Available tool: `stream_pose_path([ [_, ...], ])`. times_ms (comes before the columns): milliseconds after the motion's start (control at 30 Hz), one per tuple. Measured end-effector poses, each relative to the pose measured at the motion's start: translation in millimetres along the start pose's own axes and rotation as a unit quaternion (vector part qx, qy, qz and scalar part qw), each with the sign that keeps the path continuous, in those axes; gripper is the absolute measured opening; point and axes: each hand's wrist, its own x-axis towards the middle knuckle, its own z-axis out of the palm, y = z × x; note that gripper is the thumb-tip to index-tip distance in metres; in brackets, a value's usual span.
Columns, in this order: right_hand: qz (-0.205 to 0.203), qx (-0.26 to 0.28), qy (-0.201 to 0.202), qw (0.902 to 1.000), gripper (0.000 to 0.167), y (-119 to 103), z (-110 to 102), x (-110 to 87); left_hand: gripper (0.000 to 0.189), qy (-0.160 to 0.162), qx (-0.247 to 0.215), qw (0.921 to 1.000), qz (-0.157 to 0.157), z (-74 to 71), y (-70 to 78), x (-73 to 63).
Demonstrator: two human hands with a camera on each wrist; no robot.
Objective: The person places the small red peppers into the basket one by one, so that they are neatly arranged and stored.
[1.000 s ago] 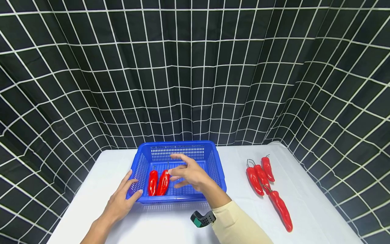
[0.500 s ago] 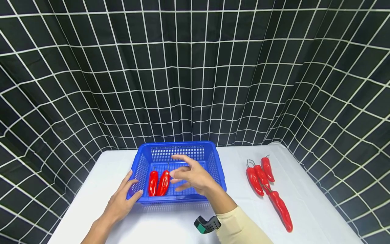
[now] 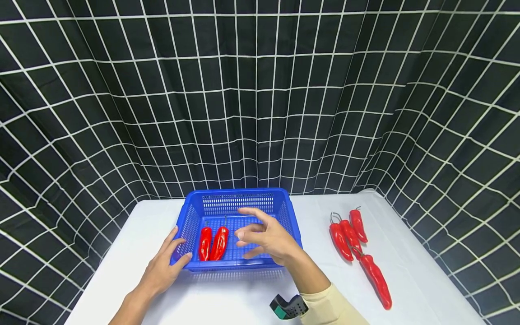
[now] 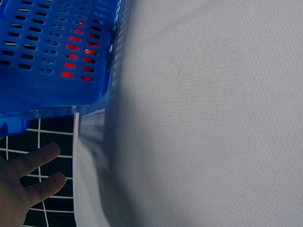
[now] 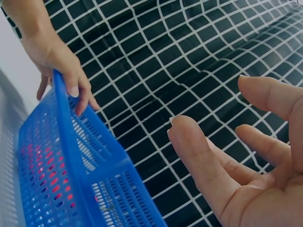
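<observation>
A blue plastic basket (image 3: 239, 262) with slotted walls sits on the white table. Two red chili peppers (image 3: 220, 243) lie side by side in its left half. My left hand (image 3: 160, 271) holds the basket at its front left corner, thumb and fingers across the rim; in the right wrist view, the left hand (image 5: 59, 59) straddles that rim. Above the basket's right half is my right hand (image 3: 270, 237), fingers spread and slightly bent, with nothing in it. The right wrist view shows the right hand (image 5: 265, 189) apart from the basket.
To the right of the basket lie several more red chili peppers (image 3: 375, 280) in a loose group on the white table (image 3: 410, 271). A dark curtain (image 3: 260, 99) with a white grid hangs behind and along both sides.
My right hand has drifted right and slightly towards me above the basket, away from the two peppers. The left hand stays at the basket's corner.
</observation>
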Motion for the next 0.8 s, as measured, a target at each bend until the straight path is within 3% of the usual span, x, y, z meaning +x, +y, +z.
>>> stream_pose_path([
  [800, -0.027, -0.005, -0.009, 0.9996, 0.059, -12.2, -2.0, -27.4, 0.052, -0.003, -0.005, 1.0, -0.006, 0.7, -0.3, 0.3],
])
